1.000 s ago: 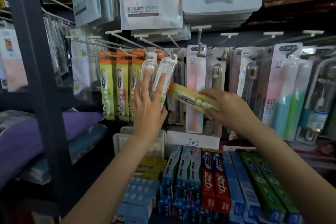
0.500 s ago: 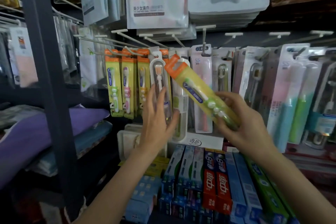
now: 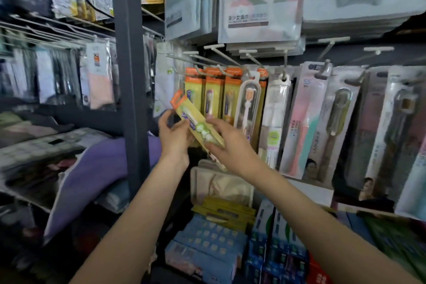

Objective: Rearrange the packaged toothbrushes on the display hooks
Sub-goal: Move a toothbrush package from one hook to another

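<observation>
Shop display seen from the head camera. Both hands meet just left of centre on one yellow toothbrush pack (image 3: 200,127) with an orange top, held tilted so that its orange end points toward 11 o'clock and its lower end toward 5 o'clock. The left hand (image 3: 174,137) cups the pack from the 9 o'clock side, its fingers curled against the pack's edge and back. The right hand (image 3: 227,143) grasps the lower half from the 3 o'clock side, thumb on the front face and fingers wrapped behind. The pack is off the hooks, in front of and slightly below the hanging row.

At 12 o'clock from the held pack, a row of matching yellow packs (image 3: 214,92) hangs from white wire hooks (image 3: 207,62). At 3 o'clock from that row hang a clear toothbrush case (image 3: 250,104), then a white pack (image 3: 275,117), then a pink and green pack (image 3: 304,122) and further blister packs toward the right edge.

A dark grey upright post (image 3: 129,71) stands at 9 o'clock from the hands. Boxes of toothpaste (image 3: 274,233) are stacked at 6 o'clock, between the forearms. Flat bagged goods (image 3: 259,2) hang along the top at 12 o'clock.
</observation>
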Demonstrator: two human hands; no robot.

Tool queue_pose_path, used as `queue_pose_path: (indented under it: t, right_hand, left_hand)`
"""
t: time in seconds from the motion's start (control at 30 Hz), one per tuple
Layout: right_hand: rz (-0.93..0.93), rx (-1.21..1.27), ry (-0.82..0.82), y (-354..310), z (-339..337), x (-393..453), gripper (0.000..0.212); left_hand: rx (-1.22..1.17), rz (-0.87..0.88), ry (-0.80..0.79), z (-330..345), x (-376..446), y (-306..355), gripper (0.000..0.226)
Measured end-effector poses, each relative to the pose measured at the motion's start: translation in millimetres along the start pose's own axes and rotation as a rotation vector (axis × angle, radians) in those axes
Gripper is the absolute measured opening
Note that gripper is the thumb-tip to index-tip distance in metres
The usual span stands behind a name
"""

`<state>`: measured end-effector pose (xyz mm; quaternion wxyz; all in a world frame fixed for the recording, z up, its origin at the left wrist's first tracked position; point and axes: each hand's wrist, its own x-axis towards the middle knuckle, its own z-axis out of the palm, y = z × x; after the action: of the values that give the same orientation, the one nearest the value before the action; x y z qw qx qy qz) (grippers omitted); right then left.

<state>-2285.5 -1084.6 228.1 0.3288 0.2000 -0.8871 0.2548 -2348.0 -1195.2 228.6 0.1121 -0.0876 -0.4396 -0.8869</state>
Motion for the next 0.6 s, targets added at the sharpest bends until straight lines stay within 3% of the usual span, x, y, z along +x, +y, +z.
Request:
queue_pose_path:
  t: [0.07, 0.17, 0.37, 0.6]
  right_hand:
    - [0.027, -0.039, -0.058, -1, 9, 14, 0.052]
    - [0.023, -0.08, -0.139, 3, 9, 25, 0.056]
    - [0.018, -0.046, -0.048, 3, -16, 16, 0.032]
    - [0.008, -0.058, -0.001, -2, -41, 8, 0.026]
  left_hand:
    - [0.013, -0.023, 0.05, -1, 19, 5, 0.038]
    - [0.08, 0.022, -0.032, 1, 35, 15, 0.036]
    - [0.164, 0.083, -0.096, 7, 54, 25, 0.04]
    - [0.215, 0.138, -0.169, 3, 52, 15, 0.046]
